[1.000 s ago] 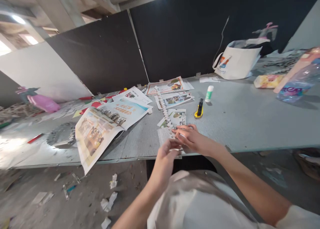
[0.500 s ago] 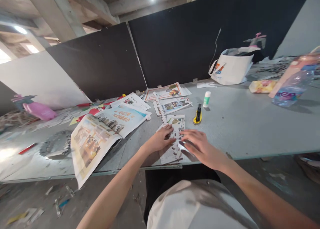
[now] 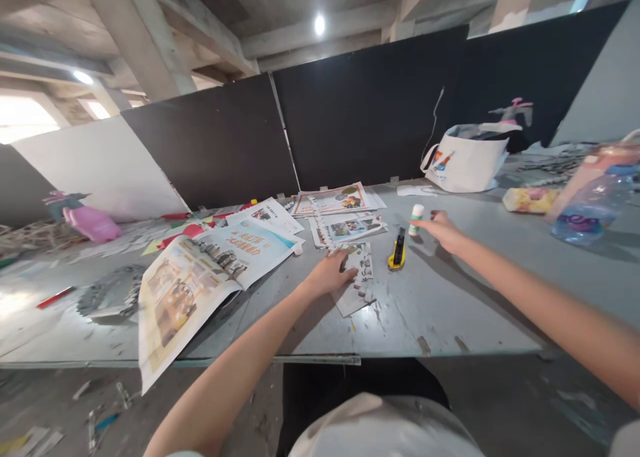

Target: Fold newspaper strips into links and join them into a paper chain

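Note:
My left hand rests on a printed paper sheet, its fingers spread over the picture side. A string of folded paper pieces runs up from beside that hand. Stretched out to the right, my right hand is at an upright white and green glue stick, its fingers apart and not closed round it. One fingertip appears to touch the stick's side. A yellow and black utility knife lies between my two hands.
An open magazine overhangs the table's front edge at left. Printed sheets lie behind my hands. A white bag, a wrapped packet and a plastic bottle stand right. A dark partition backs the table.
My right hand has left the printed sheet and moved right and forward to the glue stick. The left hand stays on the sheet, which is turned a little. The view has tilted up slightly.

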Available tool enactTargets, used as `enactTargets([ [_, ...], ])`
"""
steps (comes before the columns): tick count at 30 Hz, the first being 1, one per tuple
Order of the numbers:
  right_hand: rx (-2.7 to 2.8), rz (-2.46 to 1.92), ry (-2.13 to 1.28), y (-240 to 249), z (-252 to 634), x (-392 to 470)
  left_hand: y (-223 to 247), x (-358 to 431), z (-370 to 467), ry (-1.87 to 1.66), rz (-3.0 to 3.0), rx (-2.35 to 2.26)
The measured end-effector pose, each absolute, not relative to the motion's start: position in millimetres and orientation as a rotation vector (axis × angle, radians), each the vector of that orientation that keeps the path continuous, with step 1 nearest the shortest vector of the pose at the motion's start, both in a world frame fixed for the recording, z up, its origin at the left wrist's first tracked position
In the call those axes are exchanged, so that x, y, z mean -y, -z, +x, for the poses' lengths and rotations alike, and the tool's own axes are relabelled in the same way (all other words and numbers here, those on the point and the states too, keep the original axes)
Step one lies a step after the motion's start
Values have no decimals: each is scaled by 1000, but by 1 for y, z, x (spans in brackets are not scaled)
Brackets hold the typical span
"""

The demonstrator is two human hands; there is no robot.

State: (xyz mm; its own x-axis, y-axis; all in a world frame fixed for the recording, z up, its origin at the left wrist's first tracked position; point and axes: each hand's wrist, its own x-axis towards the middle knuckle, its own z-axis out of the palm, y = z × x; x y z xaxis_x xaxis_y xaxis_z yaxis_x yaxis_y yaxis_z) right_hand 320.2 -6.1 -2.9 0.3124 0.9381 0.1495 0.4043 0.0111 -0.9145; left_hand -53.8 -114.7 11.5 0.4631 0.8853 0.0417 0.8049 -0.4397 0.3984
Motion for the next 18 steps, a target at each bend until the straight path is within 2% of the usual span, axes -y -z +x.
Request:
enactTargets([
  [3,1257,-1647,-912,6,309,-5,-15,94,-40,-314,2376,-1552],
  [8,1259,-1638,-618,13,289,-9,-17,62,-38,-424,2264,-1615],
  [13,1364,-1388,-652,18,283,2,-2,37,-57,-833,2213,-1683],
  [18,1360,-1210,-788,11,273,19,10,40,-69,-840,2161,-1696],
])
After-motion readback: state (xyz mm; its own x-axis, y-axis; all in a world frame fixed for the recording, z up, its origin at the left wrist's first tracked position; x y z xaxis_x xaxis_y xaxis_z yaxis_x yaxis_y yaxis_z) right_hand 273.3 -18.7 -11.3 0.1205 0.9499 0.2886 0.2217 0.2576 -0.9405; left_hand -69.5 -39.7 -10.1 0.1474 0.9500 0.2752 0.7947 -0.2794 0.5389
